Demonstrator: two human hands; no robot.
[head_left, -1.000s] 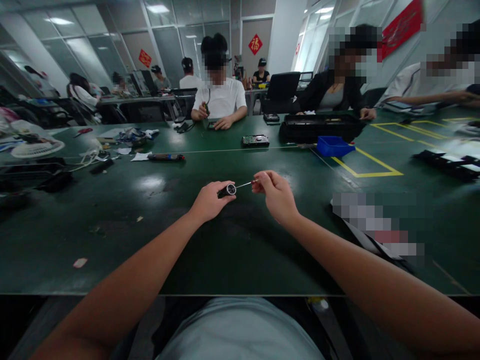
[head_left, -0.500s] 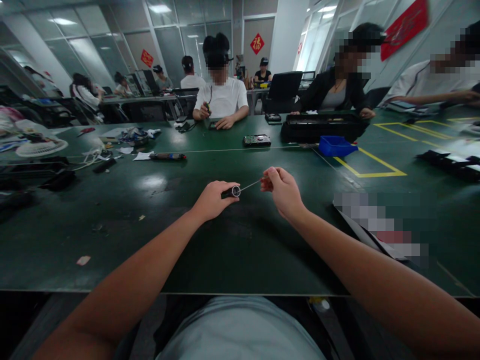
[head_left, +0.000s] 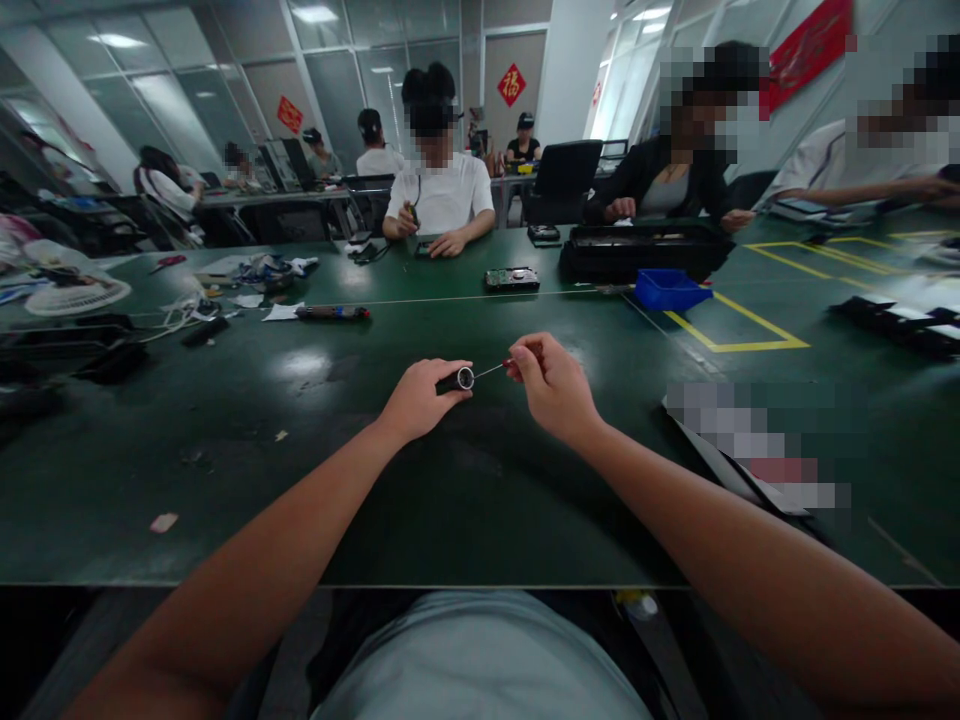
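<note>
R hand (head_left: 553,385) nearer blk cyl. (head_left: 454,381) vs ½ sec ago; co-worker's hand (head_left: 620,208) now higher.

Thin rod (head_left: 490,370) at silver-rimmed black cylinder (head_left: 463,379)

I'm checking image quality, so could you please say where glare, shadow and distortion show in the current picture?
Head view: white glare on the green table left of the left hand, darker toward its near edge; sides stretched and smeared; pixelation over the flat item at right; detail inside the black cylinder too small to tell.
</note>
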